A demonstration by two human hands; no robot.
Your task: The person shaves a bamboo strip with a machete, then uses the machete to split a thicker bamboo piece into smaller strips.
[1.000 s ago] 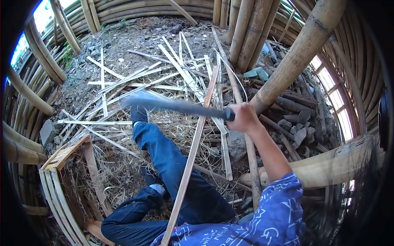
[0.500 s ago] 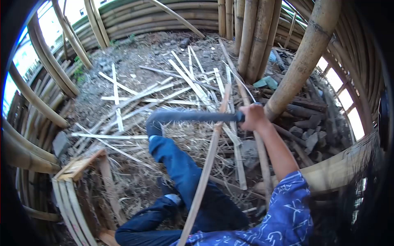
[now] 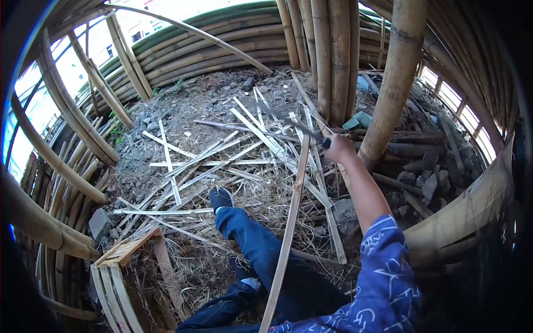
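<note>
At the bottom right of the frame a blue sleeve (image 3: pixel 383 277) with white lines is seen. Next to it a leg in blue jeans (image 3: pixel 261 250) is stretched out over dry straw. A long bamboo strip (image 3: pixel 288 233) is seen over the leg. It runs from the bottom middle up toward the middle of the frame, and its near end is cut off by the bottom edge. The left hand is not seen, so it cannot be told if it is open or closed. At the lower left a wooden frame (image 3: pixel 130 255) is stood on the ground. Past the dark shoe (image 3: pixel 221 197), many thin split strips (image 3: pixel 222 161) are scattered over the dirt.

A little right of the middle, the right hand (image 3: pixel 340 149) is closed tight around the handle of a long knife (image 3: pixel 283 119). The blade is blurred and is pointed up and to the left, near the far end of the bamboo strip. Just beside the hand a thick pole (image 3: pixel 394 83) is stood. Grey stones (image 3: pixel 427 177) are piled at the right, and big bamboo poles (image 3: pixel 211 44) are stacked at the top.

The bamboo strip is judged to be light, stiff and a little bendy, with splintery edges, so it is best held by its flat sides near the close end. The knife is likely heavy and sharp, and is best held only by the handle.

No words or labels can be read.
</note>
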